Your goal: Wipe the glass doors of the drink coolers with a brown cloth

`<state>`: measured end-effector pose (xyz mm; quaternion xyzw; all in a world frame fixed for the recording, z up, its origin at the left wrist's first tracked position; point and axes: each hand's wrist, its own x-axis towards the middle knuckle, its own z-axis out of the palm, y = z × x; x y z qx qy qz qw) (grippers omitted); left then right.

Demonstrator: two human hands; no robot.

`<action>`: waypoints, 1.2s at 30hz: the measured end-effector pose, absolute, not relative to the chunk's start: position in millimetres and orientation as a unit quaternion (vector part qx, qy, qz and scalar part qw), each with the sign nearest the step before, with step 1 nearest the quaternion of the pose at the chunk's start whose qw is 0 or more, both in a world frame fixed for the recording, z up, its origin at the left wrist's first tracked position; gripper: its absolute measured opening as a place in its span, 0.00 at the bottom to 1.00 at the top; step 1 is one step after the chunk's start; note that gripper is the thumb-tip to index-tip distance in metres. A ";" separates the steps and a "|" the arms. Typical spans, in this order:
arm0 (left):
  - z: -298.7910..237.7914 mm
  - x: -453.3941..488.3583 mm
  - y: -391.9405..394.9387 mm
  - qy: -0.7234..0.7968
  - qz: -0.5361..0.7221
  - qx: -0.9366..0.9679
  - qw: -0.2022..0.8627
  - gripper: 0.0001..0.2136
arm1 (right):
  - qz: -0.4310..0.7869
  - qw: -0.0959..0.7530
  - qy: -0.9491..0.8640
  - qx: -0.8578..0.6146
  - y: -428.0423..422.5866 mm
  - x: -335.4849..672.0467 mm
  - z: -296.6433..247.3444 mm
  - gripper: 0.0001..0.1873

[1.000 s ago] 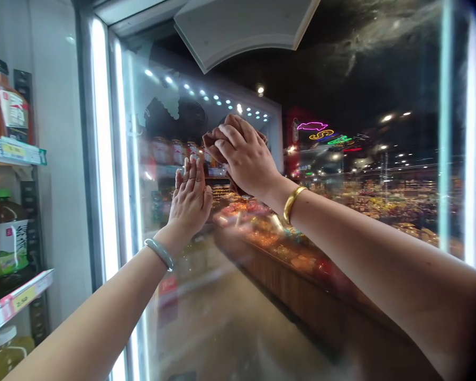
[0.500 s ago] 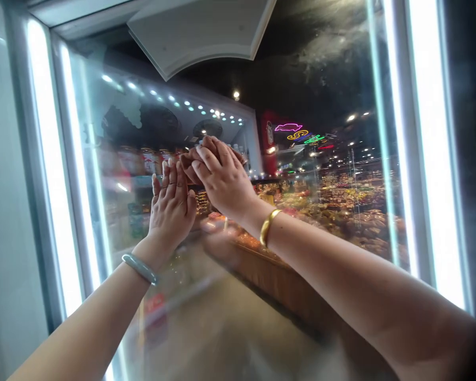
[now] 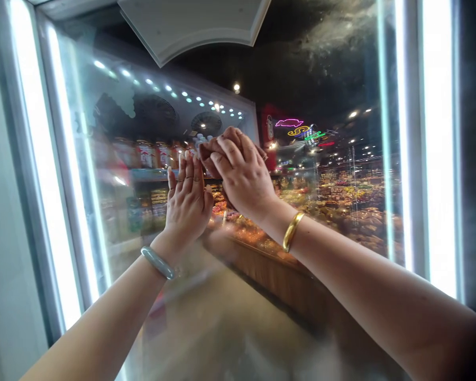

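My left hand [image 3: 187, 203] lies flat with straight fingers against a clear glass pane [image 3: 238, 312], a grey-green bangle [image 3: 157, 262] around its wrist. Just to its right and slightly higher, my right hand [image 3: 249, 180] presses a folded brown cloth [image 3: 207, 159] to the same glass, fingers bent over it. Most of the cloth is hidden under that hand; its edges show on both sides. A gold bangle [image 3: 292, 232] circles the right wrist. The left fingertips are close to the cloth; whether they touch it I cannot tell.
Bright light tubes run up the left [image 3: 43, 159] and right [image 3: 440, 148] sides of the frame. A white curved panel [image 3: 198, 26] hangs at the top. Through or in the glass appear jars [image 3: 145, 154], neon signs [image 3: 297, 131] and a brown counter side [image 3: 269, 275].
Both hands have shifted right in the view, the right hand with the cloth rising slightly. The camera view has also moved a little.
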<state>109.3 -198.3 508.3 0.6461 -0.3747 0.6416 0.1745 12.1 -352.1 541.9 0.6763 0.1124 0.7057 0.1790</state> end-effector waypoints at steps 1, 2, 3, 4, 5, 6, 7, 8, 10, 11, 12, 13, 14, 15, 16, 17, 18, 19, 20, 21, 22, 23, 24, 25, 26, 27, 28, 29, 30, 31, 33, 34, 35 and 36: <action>509.2 106.5 -202.6 -0.373 0.638 0.648 0.181 0.34 | 0.704 0.191 0.120 0.673 -350.1 13.5 537.4 0.22; 509.7 104.1 -206.1 -0.371 0.636 0.650 0.189 0.33 | 0.700 0.207 0.133 0.670 -350.4 13.2 531.4 0.22; 509.7 102.0 -208.9 -0.369 0.635 0.651 0.194 0.33 | 0.693 0.224 0.148 0.669 -353.5 10.8 525.0 0.21; 509.3 100.2 -211.0 -0.368 0.634 0.651 0.196 0.33 | 0.684 0.240 0.163 0.670 -359.3 6.5 519.1 0.21; 508.6 98.4 -212.7 -0.370 0.635 0.649 0.194 0.33 | 0.674 0.252 0.175 0.672 -367.1 0.5 514.6 0.21; 507.7 96.5 -214.4 -0.373 0.637 0.647 0.190 0.33 | 0.668 0.258 0.180 0.675 -375.8 -6.4 512.4 0.20; 506.9 94.3 -216.4 -0.378 0.639 0.644 0.184 0.34 | 0.666 0.258 0.178 0.677 -384.2 -13.0 512.6 0.20; 506.4 91.6 -218.8 -0.383 0.640 0.642 0.177 0.34 | 0.670 0.251 0.169 0.678 -391.0 -18.6 515.3 0.20; 506.5 85.3 -225.3 -0.392 0.641 0.637 0.170 0.34 | 0.688 0.222 0.135 0.678 -397.4 -23.8 525.0 0.19; 507.2 82.1 -229.2 -0.396 0.641 0.634 0.171 0.34 | 0.698 0.205 0.118 0.676 -396.7 -23.3 530.1 0.19; 507.9 79.2 -233.2 -0.400 0.640 0.632 0.174 0.34 | 0.705 0.192 0.105 0.674 -394.1 -21.4 534.1 0.19; 508.5 76.8 -237.1 -0.403 0.638 0.631 0.180 0.34 | 0.710 0.185 0.100 0.672 -390.6 -19.0 536.3 0.19; 508.6 75.0 -240.7 -0.405 0.635 0.631 0.188 0.34 | 0.712 0.184 0.100 0.670 -387.6 -17.0 536.2 0.20; 508.3 73.7 -243.6 -0.405 0.632 0.631 0.196 0.34 | 0.711 0.189 0.107 0.669 -386.1 -16.4 534.1 0.20; 507.4 72.9 -246.0 -0.405 0.632 0.629 0.203 0.34 | 0.703 0.200 0.120 0.671 -387.0 -17.6 530.4 0.20; 506.1 72.1 -247.8 -0.404 0.633 0.627 0.207 0.34 | 0.691 0.217 0.137 0.676 -390.5 -20.7 525.9 0.20; 504.7 71.2 -249.4 -0.405 0.636 0.624 0.206 0.34 | 0.676 0.233 0.153 0.682 -396.5 -25.4 521.6 0.20; 503.4 69.7 -251.1 -0.406 0.639 0.622 0.201 0.34 | 0.661 0.249 0.167 0.688 -404.2 -31.0 518.2 0.20; 502.7 67.7 -253.0 -0.408 0.640 0.622 0.193 0.33 | 0.656 0.254 0.170 0.690 -412.4 -36.6 516.4 0.20; 502.7 65.0 -255.5 -0.410 0.639 0.623 0.187 0.33 | 0.659 0.251 0.164 0.690 -420.0 -41.4 516.3 0.20; 503.5 61.7 -258.7 -0.412 0.638 0.625 0.182 0.32 | 0.664 0.245 0.156 0.689 -425.7 -44.8 517.7 0.20; 505.0 58.2 -262.4 -0.414 0.636 0.625 0.182 0.32 | 0.673 0.235 0.143 0.686 -428.8 -46.6 520.2 0.20; 507.0 54.9 -266.6 -0.415 0.634 0.625 0.187 0.31 | 0.683 0.225 0.129 0.683 -429.2 -46.7 523.0 0.20; 509.3 51.9 -270.8 -0.416 0.633 0.623 0.195 0.31 | 0.691 0.215 0.117 0.680 -427.2 -45.5 525.4 0.20; 511.5 49.5 -274.6 -0.416 0.632 0.620 0.206 0.31 | 0.698 0.206 0.106 0.678 -423.7 -43.7 526.9 0.19; 513.3 47.8 -277.6 -0.414 0.631 0.620 0.214 0.30 | 0.704 0.198 0.096 0.675 -420.0 -42.0 527.2 0.19; 514.6 46.9 -279.8 -0.412 0.631 0.620 0.221 0.30 | 0.707 0.193 0.090 0.674 -417.2 -40.9 526.2 0.19; 515.3 46.7 -280.8 -0.409 0.630 0.621 0.226 0.29 | 0.706 0.195 0.093 0.674 -416.2 -40.9 524.3 0.19; 515.6 47.0 -281.0 -0.407 0.629 0.622 0.229 0.29 | 0.701 0.202 0.101 0.676 -417.5 -42.3 522.0 0.19; 515.5 47.5 -280.4 -0.408 0.627 0.622 0.232 0.29 | 0.694 0.212 0.114 0.679 -421.0 -44.9 520.0 0.19; 515.3 48.0 -278.9 -0.412 0.623 0.621 0.237 0.30 | 0.682 0.228 0.136 0.681 -432.0 -52.0 518.8 0.19; 515.7 47.5 -278.8 -0.416 0.620 0.621 0.238 0.30 | 0.682 0.227 0.139 0.681 -437.3 -55.3 520.2 0.18; 516.4 46.1 -279.4 -0.419 0.617 0.622 0.239 0.30 | 0.688 0.220 0.134 0.679 -441.2 -57.6 522.6 0.18; 517.4 43.8 -280.9 -0.421 0.616 0.622 0.240 0.31 | 0.697 0.209 0.124 0.674 -442.9 -58.6 525.7 0.18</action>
